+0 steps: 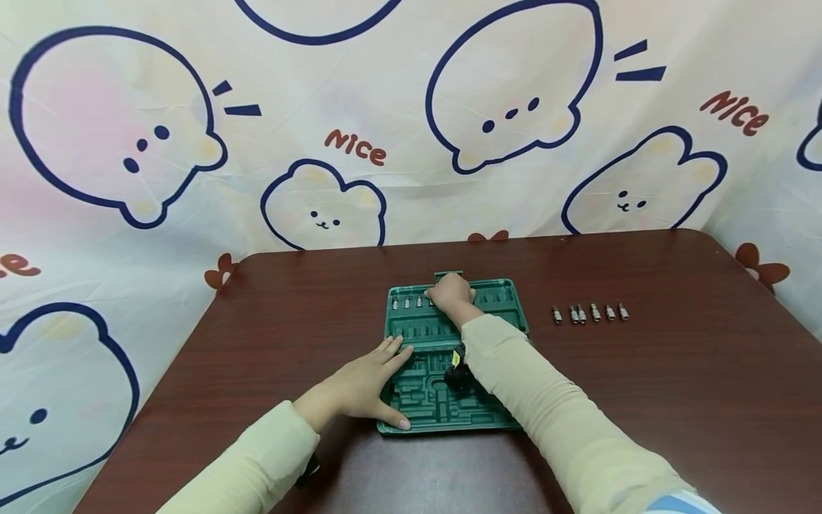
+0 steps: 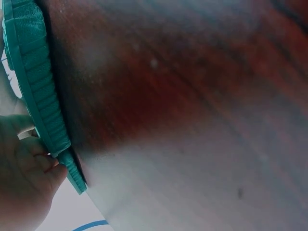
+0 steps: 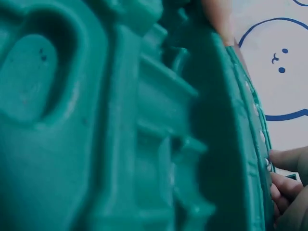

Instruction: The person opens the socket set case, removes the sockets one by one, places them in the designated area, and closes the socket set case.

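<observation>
A green molded tool case [image 1: 443, 428] lies unfolded on the table, its recesses facing up. Along the left edge of the case rests my left hand [image 1: 362, 378], fingers spread and thumb near the front left corner; the left wrist view shows its fingers [image 2: 36, 159] against the case's side. My right hand [image 1: 452, 293] is at the top row of slots, fingers curled. In the right wrist view its fingertips [image 3: 284, 156] pinch a small shiny metal socket [image 3: 267, 163], mostly hidden. Several small metal sockets [image 1: 407, 303] sit in the slots left of that hand.
To the right of the case, several more metal sockets [image 1: 595, 313] stand in a loose row on the brown table [image 1: 674, 400]. A cartoon-printed cloth [image 1: 411, 200] hangs behind the table. The right forearm crosses over the case's right half.
</observation>
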A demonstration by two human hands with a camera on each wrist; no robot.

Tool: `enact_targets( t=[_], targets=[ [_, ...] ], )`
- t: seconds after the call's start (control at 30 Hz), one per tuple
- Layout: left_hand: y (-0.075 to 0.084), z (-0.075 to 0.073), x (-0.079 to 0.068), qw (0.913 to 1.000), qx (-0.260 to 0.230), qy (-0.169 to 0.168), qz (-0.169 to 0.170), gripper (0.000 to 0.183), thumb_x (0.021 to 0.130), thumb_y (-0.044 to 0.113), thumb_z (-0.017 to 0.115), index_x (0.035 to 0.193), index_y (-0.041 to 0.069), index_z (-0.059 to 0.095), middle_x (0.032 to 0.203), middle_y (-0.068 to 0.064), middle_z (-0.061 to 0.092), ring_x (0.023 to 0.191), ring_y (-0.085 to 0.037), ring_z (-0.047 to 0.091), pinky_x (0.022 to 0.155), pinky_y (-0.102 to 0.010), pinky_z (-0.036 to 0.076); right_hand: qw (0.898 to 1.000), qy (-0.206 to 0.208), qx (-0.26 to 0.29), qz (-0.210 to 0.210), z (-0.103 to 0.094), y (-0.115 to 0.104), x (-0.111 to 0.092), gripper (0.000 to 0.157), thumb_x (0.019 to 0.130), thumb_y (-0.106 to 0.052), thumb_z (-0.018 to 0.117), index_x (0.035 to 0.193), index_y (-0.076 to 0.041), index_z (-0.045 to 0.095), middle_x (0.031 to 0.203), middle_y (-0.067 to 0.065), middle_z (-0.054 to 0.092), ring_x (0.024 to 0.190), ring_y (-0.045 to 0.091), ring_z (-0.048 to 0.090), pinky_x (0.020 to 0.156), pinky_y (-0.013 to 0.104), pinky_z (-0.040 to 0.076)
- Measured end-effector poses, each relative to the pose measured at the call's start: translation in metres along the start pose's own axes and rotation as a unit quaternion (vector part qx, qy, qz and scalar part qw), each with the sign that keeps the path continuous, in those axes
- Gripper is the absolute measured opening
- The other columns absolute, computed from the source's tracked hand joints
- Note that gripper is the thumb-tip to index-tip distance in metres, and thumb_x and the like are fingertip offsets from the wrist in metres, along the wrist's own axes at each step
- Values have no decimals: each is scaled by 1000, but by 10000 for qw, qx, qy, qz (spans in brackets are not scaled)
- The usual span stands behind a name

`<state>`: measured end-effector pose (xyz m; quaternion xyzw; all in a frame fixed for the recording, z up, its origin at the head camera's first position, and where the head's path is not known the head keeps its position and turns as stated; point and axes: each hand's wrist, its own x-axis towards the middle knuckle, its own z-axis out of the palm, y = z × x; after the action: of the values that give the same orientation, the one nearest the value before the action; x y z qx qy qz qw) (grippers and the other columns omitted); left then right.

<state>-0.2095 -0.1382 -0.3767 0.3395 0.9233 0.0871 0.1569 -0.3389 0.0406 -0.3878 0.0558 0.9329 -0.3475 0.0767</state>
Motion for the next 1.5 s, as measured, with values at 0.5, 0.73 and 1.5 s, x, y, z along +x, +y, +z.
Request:
enact_targets(
  t=[0.5,0.73,1.5],
  targets=[
    [3,0,3,10000,52,16,56,107,60,72,52,140,13,12,143,-10,5,129,-25,4,95,-44,26,9871,55,1561,-350,-6,12,-7,14,84,-21,57,83,-10,66,96,4,59,83,23,50,93,43,25],
    [6,-2,5,9999,111,-55,14,107,60,72,52,140,14,10,144,-9,3,129,-24,2,95,-43,26,9527,19,2989,-547,-11,23,-4,17,84,-19,57,94,-5,63,113,7,53,97,21,49,73,34,42],
    [5,0,2,9998,204,-60,-10,105,62,70,51,140,12,10,143,-12,4,129,-26,3,95,-44,25,9270,-49,3631,-937,-81,66,-40,19,88,-16,52,98,0,53,91,8,52,89,27,51,80,39,41]
  ],
)
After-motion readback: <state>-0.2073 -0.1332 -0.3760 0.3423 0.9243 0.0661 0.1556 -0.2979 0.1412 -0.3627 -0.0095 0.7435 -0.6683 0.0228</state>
